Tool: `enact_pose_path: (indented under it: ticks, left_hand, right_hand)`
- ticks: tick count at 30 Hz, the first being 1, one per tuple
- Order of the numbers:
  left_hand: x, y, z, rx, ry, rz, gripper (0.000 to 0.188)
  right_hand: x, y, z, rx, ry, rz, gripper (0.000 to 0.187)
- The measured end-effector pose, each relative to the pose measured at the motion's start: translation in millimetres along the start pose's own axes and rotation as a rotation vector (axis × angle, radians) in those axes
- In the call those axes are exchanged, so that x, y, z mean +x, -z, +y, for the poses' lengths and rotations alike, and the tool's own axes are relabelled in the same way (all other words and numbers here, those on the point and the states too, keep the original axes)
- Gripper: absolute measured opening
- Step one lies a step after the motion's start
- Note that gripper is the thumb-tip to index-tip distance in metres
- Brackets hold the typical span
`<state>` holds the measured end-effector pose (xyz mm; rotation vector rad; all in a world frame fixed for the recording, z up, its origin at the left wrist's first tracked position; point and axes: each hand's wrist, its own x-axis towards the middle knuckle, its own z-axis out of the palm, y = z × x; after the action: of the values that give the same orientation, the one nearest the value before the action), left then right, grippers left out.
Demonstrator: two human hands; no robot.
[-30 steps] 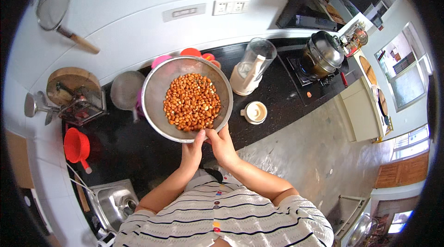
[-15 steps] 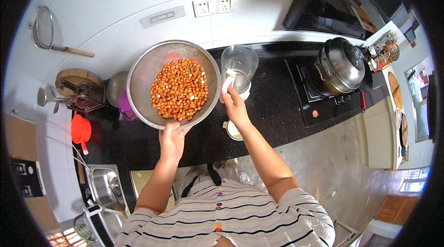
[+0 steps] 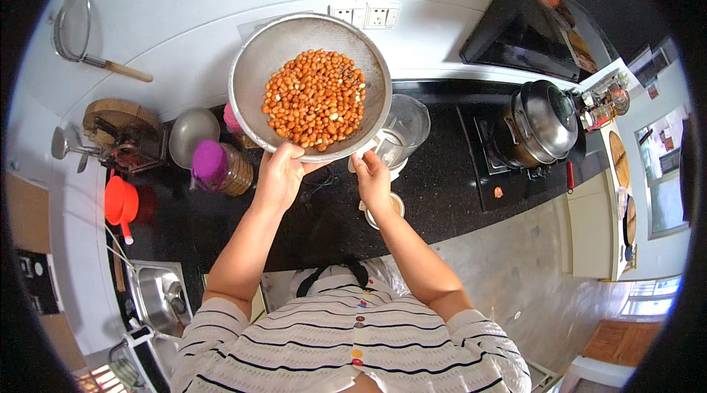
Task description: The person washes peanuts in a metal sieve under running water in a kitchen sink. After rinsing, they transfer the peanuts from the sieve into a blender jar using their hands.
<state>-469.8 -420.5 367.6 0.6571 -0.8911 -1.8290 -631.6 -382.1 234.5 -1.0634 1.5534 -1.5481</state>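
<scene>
Roasted orange-brown peanuts [image 3: 315, 98] fill a round steel mesh sieve [image 3: 258, 76], raised over the black counter [image 3: 434, 194]. Nearest, the left hand [image 3: 278, 176] grips its near rim while the right hand [image 3: 373, 181] pinches the rim beside it. Beyond sits a clear blender jar [image 3: 403, 128]; a steep tilt could scatter nuts past its mouth.

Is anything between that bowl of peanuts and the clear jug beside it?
Nothing visible. The bowl is held up by the left hand, its rim right next to the open jug, which the right hand touches.
</scene>
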Motion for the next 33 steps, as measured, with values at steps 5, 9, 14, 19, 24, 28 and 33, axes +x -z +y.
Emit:
enact_pose_path:
  ticks: [5, 9, 14, 19, 24, 28, 33]
  left_hand:
    - [22, 6, 3, -0.005, 0.050, -0.068, 0.046]
    - [39, 1, 12, 0.107, 0.042, -0.029, 0.048]
    - [54, 8, 16, 0.177, 0.089, -0.033, 0.052]
    - [59, 11, 14, 0.158, 0.117, -0.026, 0.053]
    - [49, 10, 16, 0.125, 0.098, 0.015, 0.050]
    - [41, -8, 10, 0.190, 0.063, 0.072, 0.053]
    - [28, -20, -21, 0.183, 0.007, 0.117, 0.049]
  right_hand:
    - [-14, 25, 11, -0.163, 0.142, -0.045, 0.036]
    - [-19, 72, -48, -0.003, -0.065, -0.078, 0.026]
    - [50, 99, -88, -0.052, 0.134, 0.000, 0.024]
    - [105, 81, -118, 0.016, 0.056, -0.143, 0.048]
    - [112, 80, -121, 0.099, -0.004, -0.268, 0.050]
    - [108, 79, -125, 0.099, -0.039, -0.272, 0.044]
    - [106, 85, -110, 0.138, -0.020, -0.300, 0.042]
